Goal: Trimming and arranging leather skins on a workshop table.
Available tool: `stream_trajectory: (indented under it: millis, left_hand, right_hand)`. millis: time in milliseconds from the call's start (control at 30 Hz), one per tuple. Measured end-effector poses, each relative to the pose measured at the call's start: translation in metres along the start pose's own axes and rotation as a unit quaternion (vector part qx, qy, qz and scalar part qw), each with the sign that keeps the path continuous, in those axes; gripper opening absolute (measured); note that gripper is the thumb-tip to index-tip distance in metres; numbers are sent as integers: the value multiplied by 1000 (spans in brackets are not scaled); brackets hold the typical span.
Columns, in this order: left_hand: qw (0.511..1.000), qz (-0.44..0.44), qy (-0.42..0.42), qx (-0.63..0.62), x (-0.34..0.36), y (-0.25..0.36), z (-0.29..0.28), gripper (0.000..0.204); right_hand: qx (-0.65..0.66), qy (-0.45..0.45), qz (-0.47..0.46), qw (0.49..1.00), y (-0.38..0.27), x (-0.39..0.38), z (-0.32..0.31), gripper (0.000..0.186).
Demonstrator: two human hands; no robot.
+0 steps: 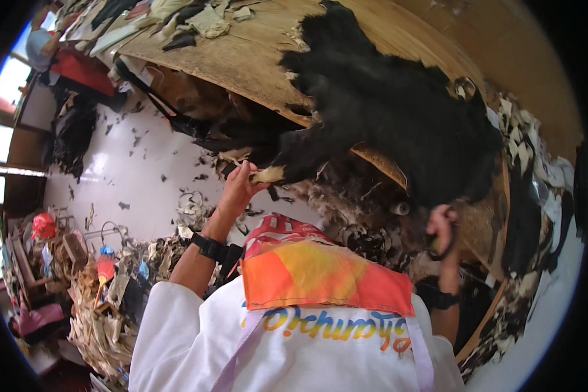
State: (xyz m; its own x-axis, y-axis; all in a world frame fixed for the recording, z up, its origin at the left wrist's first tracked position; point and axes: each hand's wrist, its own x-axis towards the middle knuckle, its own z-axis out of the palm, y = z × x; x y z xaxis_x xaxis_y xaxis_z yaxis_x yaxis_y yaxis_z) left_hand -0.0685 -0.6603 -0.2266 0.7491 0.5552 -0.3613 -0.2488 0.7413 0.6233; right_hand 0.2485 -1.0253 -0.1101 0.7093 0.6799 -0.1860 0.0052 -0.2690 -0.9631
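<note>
A large black fur pelt (398,124) lies over a wooden board (209,49), part of it hanging past the front edge. My left hand (240,186) pinches the pelt's narrow, pale-tipped end at the lower left. Below the pelt's right part, my right hand (443,225) has its fingers closed round a dark curved tool (445,245), slightly blurred and too unclear to name. Brown and grey fur (346,199) shows beneath the board's edge, between my two hands.
Pale offcuts (206,23) lie at the board's far left and along its right side (522,144). Dark scraps are scattered on the white floor (117,189). A cluttered scrap heap (104,307) is at lower left. Another person (42,42) is at upper left.
</note>
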Motion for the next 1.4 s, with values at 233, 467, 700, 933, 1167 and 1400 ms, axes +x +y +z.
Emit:
stream_trajectory:
  millis: [233,467,700,933,1167,1400]
  left_hand:
    - [961,-22,-32,275,-14,17,24,26]
    - [975,-106,-16,194,-22,21,25,10]
    - [984,-11,23,174,-40,1,32,15]
    - [975,34,71,206,-52,-4,49,20]
    - [982,27,43,183,-50,2,47,28]
    - [988,-17,-8,152,-47,8,41,22]
  right_hand:
    - [-219,-202,-77,952,-31,-31,167,16]
    - [-259,-284,-63,921,-29,-43,180,24]
    - [-309,-336,-166,874,-1,-49,175,26]
    - [-320,-331,-229,858,5,-37,193,29]
    - [-335,-319,-81,883,-8,-35,200,34]
    - [-351,-211,-195,891,20,-54,215,34]
